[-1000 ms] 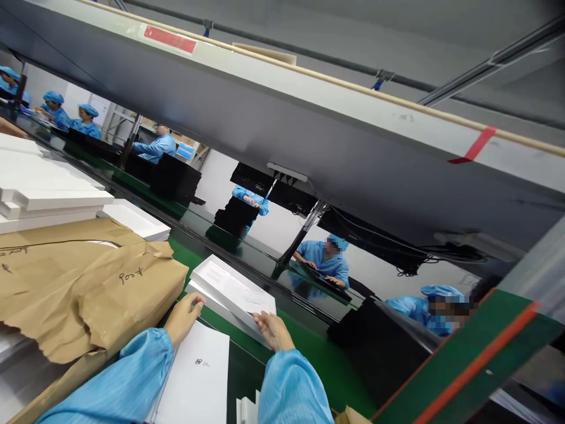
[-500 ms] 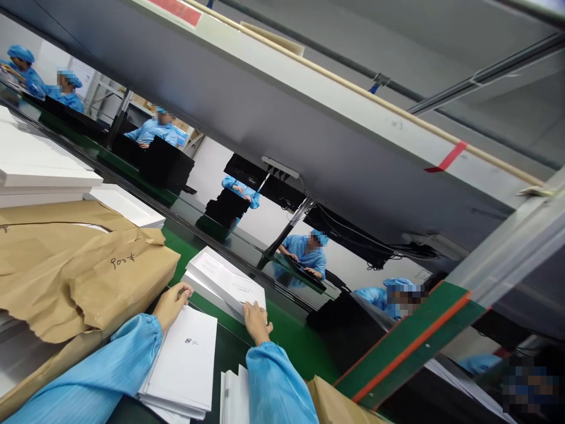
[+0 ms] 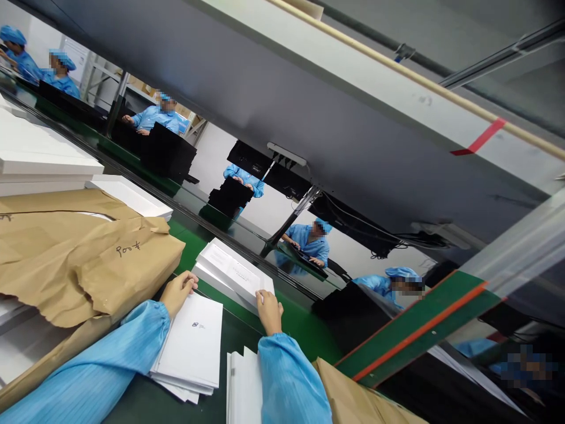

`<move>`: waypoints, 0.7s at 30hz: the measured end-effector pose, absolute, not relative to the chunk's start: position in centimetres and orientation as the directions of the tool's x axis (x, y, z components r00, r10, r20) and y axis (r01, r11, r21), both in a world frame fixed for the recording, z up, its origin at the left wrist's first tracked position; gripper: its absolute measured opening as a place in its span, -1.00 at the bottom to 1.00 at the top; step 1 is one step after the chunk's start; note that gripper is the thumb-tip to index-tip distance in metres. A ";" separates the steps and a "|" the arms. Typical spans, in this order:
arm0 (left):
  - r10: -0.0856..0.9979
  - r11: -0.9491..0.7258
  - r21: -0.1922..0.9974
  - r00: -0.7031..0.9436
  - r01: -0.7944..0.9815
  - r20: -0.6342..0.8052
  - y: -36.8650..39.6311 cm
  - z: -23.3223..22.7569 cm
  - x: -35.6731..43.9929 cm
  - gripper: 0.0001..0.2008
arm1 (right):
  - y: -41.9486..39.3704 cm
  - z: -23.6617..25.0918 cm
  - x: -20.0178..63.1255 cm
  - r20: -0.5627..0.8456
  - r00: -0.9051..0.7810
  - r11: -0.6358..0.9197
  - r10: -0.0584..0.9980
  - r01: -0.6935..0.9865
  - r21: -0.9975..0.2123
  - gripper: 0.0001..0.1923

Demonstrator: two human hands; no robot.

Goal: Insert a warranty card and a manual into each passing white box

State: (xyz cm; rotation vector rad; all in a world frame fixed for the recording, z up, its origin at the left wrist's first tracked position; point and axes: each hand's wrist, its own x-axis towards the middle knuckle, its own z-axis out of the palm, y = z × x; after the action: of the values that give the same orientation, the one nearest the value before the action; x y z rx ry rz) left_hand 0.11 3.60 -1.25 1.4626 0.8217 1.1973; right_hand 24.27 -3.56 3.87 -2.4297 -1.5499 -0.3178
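My left hand [image 3: 177,291] rests its fingers on the far edge of a stack of white booklets [image 3: 190,344] with a small logo on top. My right hand [image 3: 270,310] touches the near right corner of a flat white box [image 3: 229,274] with a white sheet lying on its lid. The box sits on the green belt [image 3: 298,327]. Both arms wear light blue sleeves. A second pile of white booklets [image 3: 242,386] lies beside my right sleeve, partly hidden by it.
A torn brown paper wrap [image 3: 79,259] with handwriting lies at left, with white boxes [image 3: 39,159] stacked behind it. Another brown wrap [image 3: 353,400] is at the bottom right. A grey overhead shelf [image 3: 309,106] spans the line. Workers in blue [image 3: 309,241] sit across the belt by black monitors.
My left hand dropped from the white box's near left corner onto the booklet stack. My right hand stayed at the box's right corner. The view shifted, showing more of the booklets.
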 end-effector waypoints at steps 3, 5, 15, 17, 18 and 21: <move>0.926 -0.242 0.966 0.274 -0.093 0.258 3.6 -1.3 0.1 -0.82 | -3.1 3.6 23.4 0.326 0.377 -0.377 0.867 0.924 -0.066 -0.64; 0.928 -0.239 0.966 0.272 -0.096 0.257 3.6 -1.3 0.1 -0.82 | -2.6 3.5 23.0 0.287 0.360 -0.355 0.888 0.932 -0.073 -0.65; 0.932 -0.257 0.964 0.245 -0.073 0.267 3.7 -1.1 -0.1 -0.84 | -3.7 4.7 21.1 0.283 0.406 -0.347 0.869 0.908 -0.236 -0.69; 0.934 -0.269 0.961 0.226 -0.064 0.276 3.7 -0.9 -0.3 -0.84 | -5.5 4.0 18.8 0.285 0.329 -0.243 0.900 0.923 -0.297 -0.69; 0.935 -0.275 0.960 0.215 -0.060 0.282 3.7 -0.8 -0.4 -0.84 | -6.5 3.4 17.6 0.282 0.294 -0.196 0.913 0.924 -0.328 -0.69; 0.939 -0.285 0.957 0.183 -0.053 0.290 3.8 -0.3 -0.9 -0.84 | -9.4 1.5 14.4 0.288 0.265 -0.130 0.920 0.901 -0.414 -0.65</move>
State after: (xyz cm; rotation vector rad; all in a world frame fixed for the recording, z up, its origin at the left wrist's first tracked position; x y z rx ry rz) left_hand -0.86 3.75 -0.30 1.4832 0.8942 1.2838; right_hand 14.35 -9.44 1.51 -2.0346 -1.6402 0.0501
